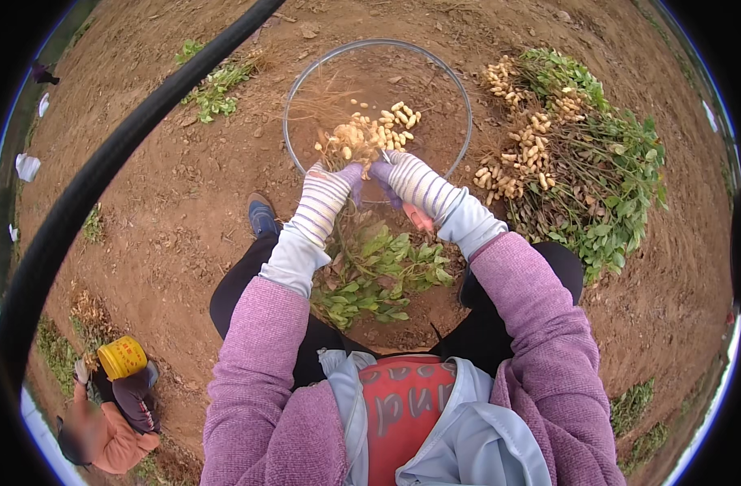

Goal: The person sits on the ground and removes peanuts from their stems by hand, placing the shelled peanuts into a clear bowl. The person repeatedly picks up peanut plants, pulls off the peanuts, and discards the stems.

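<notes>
Both my hands wear striped knit gloves with purple palms. My left hand (333,182) grips the stems of an uprooted peanut plant, its leaves (376,267) hanging toward me between my legs. Pods and roots (352,143) of that plant stick out beyond my fingers. In my right hand (407,176) is a cutting tool with a pink handle (419,217), probably scissors; a small bit of blade shows near the roots. Below the hands is a round, seemingly see-through tub with a grey rim (467,115), and loose peanuts (401,115) lie within it.
To the right lies a large heap of peanut plants (589,176) with pods attached. A smaller green plant (215,91) lies at upper left. A dark curved bar (109,164) crosses the left side. At lower left a person (112,419) sits beside a yellow bucket (122,357) on bare soil.
</notes>
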Demonstrator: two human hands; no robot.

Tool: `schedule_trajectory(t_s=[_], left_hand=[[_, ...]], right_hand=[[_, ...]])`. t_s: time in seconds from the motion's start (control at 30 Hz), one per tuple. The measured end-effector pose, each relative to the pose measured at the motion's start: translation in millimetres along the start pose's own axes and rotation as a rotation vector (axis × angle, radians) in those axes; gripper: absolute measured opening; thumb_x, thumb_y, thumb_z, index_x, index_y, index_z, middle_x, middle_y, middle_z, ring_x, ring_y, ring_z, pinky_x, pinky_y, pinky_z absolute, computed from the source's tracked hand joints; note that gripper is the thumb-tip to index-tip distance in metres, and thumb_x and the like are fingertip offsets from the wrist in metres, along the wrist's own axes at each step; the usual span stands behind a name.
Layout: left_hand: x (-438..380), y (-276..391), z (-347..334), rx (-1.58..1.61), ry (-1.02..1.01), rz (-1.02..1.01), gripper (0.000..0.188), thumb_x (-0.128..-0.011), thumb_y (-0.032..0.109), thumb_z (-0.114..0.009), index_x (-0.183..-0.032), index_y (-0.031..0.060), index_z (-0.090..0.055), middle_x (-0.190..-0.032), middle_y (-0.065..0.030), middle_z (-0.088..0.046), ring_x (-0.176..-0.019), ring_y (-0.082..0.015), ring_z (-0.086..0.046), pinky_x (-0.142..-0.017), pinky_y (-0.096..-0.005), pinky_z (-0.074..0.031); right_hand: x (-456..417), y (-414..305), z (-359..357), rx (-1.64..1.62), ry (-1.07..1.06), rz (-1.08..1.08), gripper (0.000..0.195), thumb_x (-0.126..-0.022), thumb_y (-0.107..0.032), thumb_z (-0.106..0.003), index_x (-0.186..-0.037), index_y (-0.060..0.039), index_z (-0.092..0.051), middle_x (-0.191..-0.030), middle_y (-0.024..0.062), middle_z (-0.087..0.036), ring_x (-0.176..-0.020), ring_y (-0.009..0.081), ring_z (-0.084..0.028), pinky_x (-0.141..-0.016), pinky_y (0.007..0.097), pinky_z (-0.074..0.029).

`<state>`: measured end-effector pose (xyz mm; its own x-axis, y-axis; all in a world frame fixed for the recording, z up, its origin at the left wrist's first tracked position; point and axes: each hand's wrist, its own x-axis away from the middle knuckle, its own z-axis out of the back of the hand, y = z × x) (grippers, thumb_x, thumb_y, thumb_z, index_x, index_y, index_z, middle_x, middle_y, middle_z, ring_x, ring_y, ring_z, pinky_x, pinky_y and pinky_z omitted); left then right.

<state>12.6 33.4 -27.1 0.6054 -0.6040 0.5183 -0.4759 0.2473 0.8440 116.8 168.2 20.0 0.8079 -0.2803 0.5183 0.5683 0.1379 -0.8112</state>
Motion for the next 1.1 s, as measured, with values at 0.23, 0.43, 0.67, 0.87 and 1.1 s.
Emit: schedule_trajectory(t_s=[0.23, 0.43, 0.67, 0.87, 1.1], left_hand=[[31, 40, -28, -0.345, 0.111, -0.011, 0.045, -0.074, 0.011, -0.067, -0.112, -0.0052, -0.048, -0.096, -0.0116, -0.063, -0.08, -0.0174, -0.061, -0.071, -0.0271, -0.051], [15, 12, -8, -0.05, 0.062, -0.079, 0.046, -0.074, 0.009, -0.067, -0.11, -0.0083, -0.046, -0.098, -0.0143, -0.062, -0.084, -0.0184, -0.06, -0.072, -0.0267, -0.05], [-9, -14, 32, 0.04, 0.083, -0.047, 0.028, -0.077, 0.011, -0.066, -0.096, -0.0066, -0.054, -0.072, -0.0084, -0.062, -0.057, -0.0164, -0.058, -0.049, -0.0284, -0.048], [26, 21, 17, 0.146, -0.012, -0.08, 0.019, -0.084, 0.017, -0.058, -0.078, -0.0008, -0.059, -0.058, -0.008, -0.057, -0.047, -0.0179, -0.055, -0.044, -0.0291, -0.046], [31, 28, 11, 0.097, -0.021, -0.043, 0.012, -0.085, 0.014, -0.056, -0.089, 0.0028, -0.056, -0.063, -0.0054, -0.056, -0.051, -0.0164, -0.054, -0.049, -0.0289, -0.048]], right_hand=[[-31, 28, 0, 0.149, 0.082, 0.075, 0.037, -0.08, -0.023, -0.051, -0.109, 0.0011, -0.053, -0.094, 0.02, -0.061, -0.085, 0.0302, -0.058, -0.076, 0.038, -0.045], [-22, 3, 9, -0.03, 0.044, -0.136, 0.038, -0.081, -0.023, -0.05, -0.11, 0.0007, -0.053, -0.097, 0.0183, -0.061, -0.087, 0.0304, -0.058, -0.075, 0.0381, -0.046], [-31, 9, 40, -0.212, -0.017, -0.207, 0.02, -0.087, -0.024, -0.055, -0.079, -0.0051, -0.054, -0.065, 0.003, -0.054, -0.057, 0.0148, -0.052, -0.055, 0.0293, -0.048], [0, -1, 26, -0.35, -0.187, -0.226, 0.021, -0.087, -0.023, -0.055, -0.087, -0.0022, -0.06, -0.069, 0.0033, -0.058, -0.058, 0.0132, -0.057, -0.056, 0.0271, -0.051], [20, 3, 7, -0.231, -0.375, -0.153, 0.028, -0.085, -0.029, -0.054, -0.086, -0.001, -0.056, -0.069, 0.0078, -0.058, -0.052, 0.0163, -0.057, -0.049, 0.0254, -0.049]])
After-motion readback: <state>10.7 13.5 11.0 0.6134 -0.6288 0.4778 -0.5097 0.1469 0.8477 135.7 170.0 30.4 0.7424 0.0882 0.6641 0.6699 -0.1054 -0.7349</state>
